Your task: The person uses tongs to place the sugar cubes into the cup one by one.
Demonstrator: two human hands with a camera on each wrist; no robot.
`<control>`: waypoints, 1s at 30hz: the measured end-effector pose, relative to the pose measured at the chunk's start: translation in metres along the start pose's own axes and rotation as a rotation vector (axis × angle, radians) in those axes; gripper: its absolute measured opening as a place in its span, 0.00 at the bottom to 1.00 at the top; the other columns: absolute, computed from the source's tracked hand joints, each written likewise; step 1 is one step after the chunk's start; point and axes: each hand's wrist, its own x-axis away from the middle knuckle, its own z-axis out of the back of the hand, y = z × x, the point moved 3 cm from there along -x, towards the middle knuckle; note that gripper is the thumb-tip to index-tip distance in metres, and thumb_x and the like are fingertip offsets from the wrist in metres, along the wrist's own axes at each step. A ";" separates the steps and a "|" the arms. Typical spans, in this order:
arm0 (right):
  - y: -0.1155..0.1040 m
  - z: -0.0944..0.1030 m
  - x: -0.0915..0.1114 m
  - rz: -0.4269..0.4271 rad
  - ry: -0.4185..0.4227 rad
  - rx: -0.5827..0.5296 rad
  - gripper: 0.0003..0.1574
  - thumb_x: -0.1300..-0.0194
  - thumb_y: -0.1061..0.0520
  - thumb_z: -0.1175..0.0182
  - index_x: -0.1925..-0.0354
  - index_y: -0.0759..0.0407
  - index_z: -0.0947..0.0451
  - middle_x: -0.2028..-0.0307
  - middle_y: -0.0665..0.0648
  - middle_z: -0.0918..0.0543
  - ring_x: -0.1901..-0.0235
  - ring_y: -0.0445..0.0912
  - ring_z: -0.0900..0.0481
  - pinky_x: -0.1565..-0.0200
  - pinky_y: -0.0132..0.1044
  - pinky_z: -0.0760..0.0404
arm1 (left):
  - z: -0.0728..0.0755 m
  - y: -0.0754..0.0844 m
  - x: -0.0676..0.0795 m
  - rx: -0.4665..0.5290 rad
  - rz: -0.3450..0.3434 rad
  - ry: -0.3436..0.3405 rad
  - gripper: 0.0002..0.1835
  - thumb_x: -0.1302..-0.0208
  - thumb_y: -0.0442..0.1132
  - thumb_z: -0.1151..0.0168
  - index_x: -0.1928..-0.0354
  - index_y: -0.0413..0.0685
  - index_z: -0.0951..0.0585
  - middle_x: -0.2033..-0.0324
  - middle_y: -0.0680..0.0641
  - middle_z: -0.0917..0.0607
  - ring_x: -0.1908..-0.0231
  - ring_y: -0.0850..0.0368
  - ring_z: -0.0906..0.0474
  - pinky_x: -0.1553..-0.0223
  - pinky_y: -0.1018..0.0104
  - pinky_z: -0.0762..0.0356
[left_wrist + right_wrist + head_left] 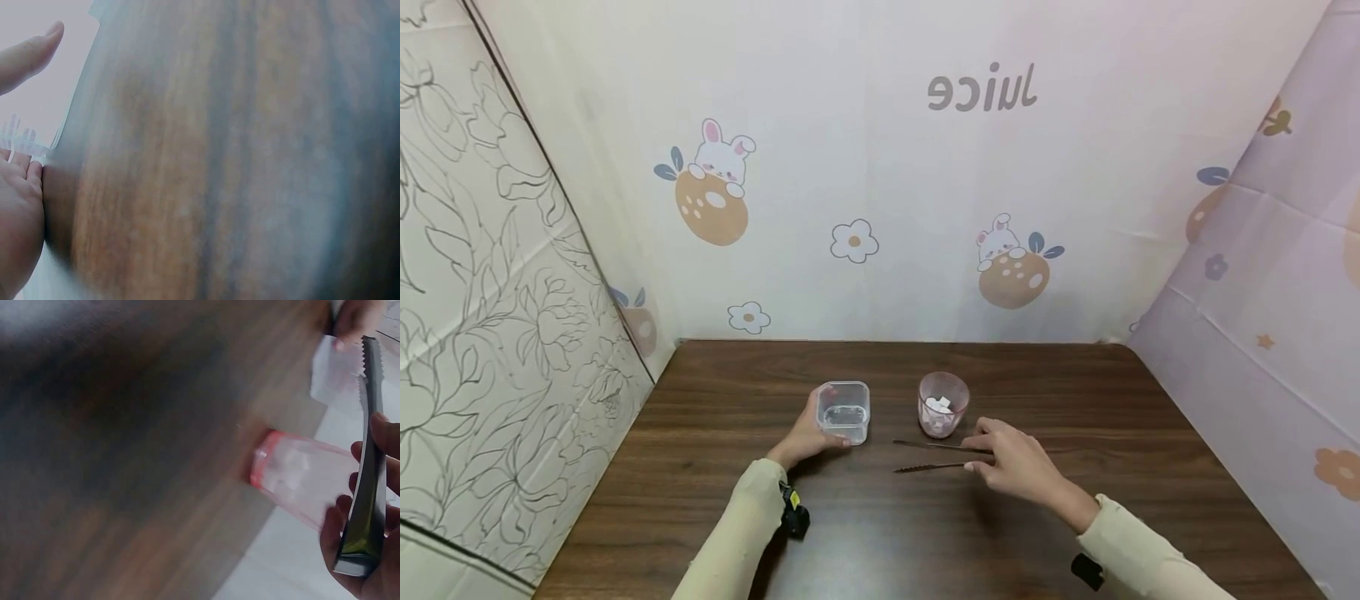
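My left hand (805, 435) grips a clear plastic container (844, 423) standing on the table, thumb along its near side and fingers behind. In the left wrist view the container (59, 94) shows pale and washed out between thumb and fingers. My right hand (1018, 462) holds dark metal tongs (931, 467) between thumb and fingers, their arms spread apart and toothed tips pointing left. Just beyond the tongs stands a pinkish clear cup (957, 385) with several small white cubes (938, 406) inside. Nothing shows between the tips of the tongs (365, 500).
The dark wooden table (737, 375) ends at a cloth backdrop (865, 167) printed with rabbits, fruit and flowers. More printed cloth hangs at the left and right sides. Cup and container stand side by side, a short gap between them.
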 end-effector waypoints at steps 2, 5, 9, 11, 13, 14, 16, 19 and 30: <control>0.001 -0.009 0.000 0.024 0.018 0.002 0.16 0.49 0.55 0.28 0.59 0.57 0.14 0.72 0.46 0.30 0.76 0.37 0.40 0.76 0.30 0.39 | 0.000 0.000 0.000 -0.004 -0.013 -0.003 0.58 0.70 0.23 0.22 0.32 0.40 0.45 0.38 0.33 0.33 0.39 0.38 0.38 0.36 0.44 0.48; 0.002 -0.021 0.000 0.066 0.037 -0.003 0.15 0.50 0.56 0.27 0.62 0.57 0.14 0.73 0.46 0.30 0.73 0.39 0.40 0.72 0.31 0.38 | 0.000 0.002 0.001 -0.011 -0.015 -0.005 0.58 0.70 0.23 0.22 0.32 0.40 0.45 0.38 0.33 0.33 0.39 0.38 0.38 0.36 0.44 0.48; 0.003 -0.034 -0.001 0.071 0.021 -0.029 0.14 0.49 0.56 0.28 0.62 0.58 0.14 0.72 0.45 0.30 0.73 0.39 0.38 0.71 0.32 0.37 | 0.000 0.001 0.001 0.003 -0.002 0.000 0.59 0.70 0.23 0.22 0.31 0.41 0.45 0.37 0.33 0.34 0.38 0.37 0.38 0.36 0.44 0.48; 0.003 -0.040 -0.002 0.066 0.006 -0.031 0.14 0.48 0.56 0.28 0.62 0.58 0.14 0.71 0.46 0.30 0.72 0.39 0.37 0.71 0.34 0.36 | 0.000 0.001 0.001 0.016 -0.009 0.004 0.59 0.70 0.22 0.23 0.31 0.40 0.46 0.37 0.32 0.34 0.38 0.36 0.39 0.36 0.42 0.49; 0.002 -0.045 -0.002 0.062 -0.001 -0.028 0.14 0.48 0.56 0.29 0.62 0.58 0.14 0.71 0.45 0.30 0.71 0.40 0.36 0.70 0.35 0.34 | 0.000 0.000 0.000 0.027 -0.015 0.005 0.59 0.70 0.22 0.23 0.31 0.39 0.46 0.37 0.31 0.35 0.38 0.35 0.39 0.36 0.42 0.50; 0.002 -0.047 -0.003 0.062 -0.001 -0.027 0.14 0.48 0.56 0.29 0.62 0.58 0.14 0.71 0.46 0.29 0.70 0.40 0.35 0.69 0.36 0.33 | 0.000 0.000 0.000 0.030 -0.018 0.002 0.59 0.69 0.22 0.23 0.31 0.38 0.46 0.37 0.31 0.35 0.38 0.35 0.39 0.36 0.42 0.50; 0.002 -0.051 -0.003 0.064 0.002 -0.028 0.14 0.49 0.56 0.28 0.62 0.58 0.14 0.71 0.46 0.29 0.70 0.41 0.34 0.68 0.37 0.33 | 0.000 0.000 0.000 0.027 -0.014 -0.001 0.59 0.69 0.23 0.23 0.31 0.39 0.46 0.37 0.32 0.35 0.38 0.36 0.39 0.36 0.43 0.50; 0.002 -0.054 -0.004 0.067 0.006 -0.036 0.14 0.49 0.56 0.29 0.62 0.59 0.14 0.70 0.46 0.29 0.70 0.41 0.34 0.68 0.38 0.32 | 0.000 0.001 0.000 0.019 0.003 -0.005 0.59 0.69 0.23 0.22 0.31 0.41 0.45 0.37 0.34 0.34 0.38 0.39 0.38 0.36 0.46 0.48; 0.003 -0.065 -0.006 0.062 -0.021 -0.065 0.15 0.49 0.56 0.29 0.61 0.60 0.14 0.69 0.47 0.27 0.68 0.42 0.31 0.66 0.40 0.31 | 0.001 0.023 0.005 0.037 -0.008 -0.040 0.57 0.66 0.20 0.25 0.32 0.33 0.47 0.37 0.28 0.37 0.38 0.32 0.41 0.36 0.42 0.50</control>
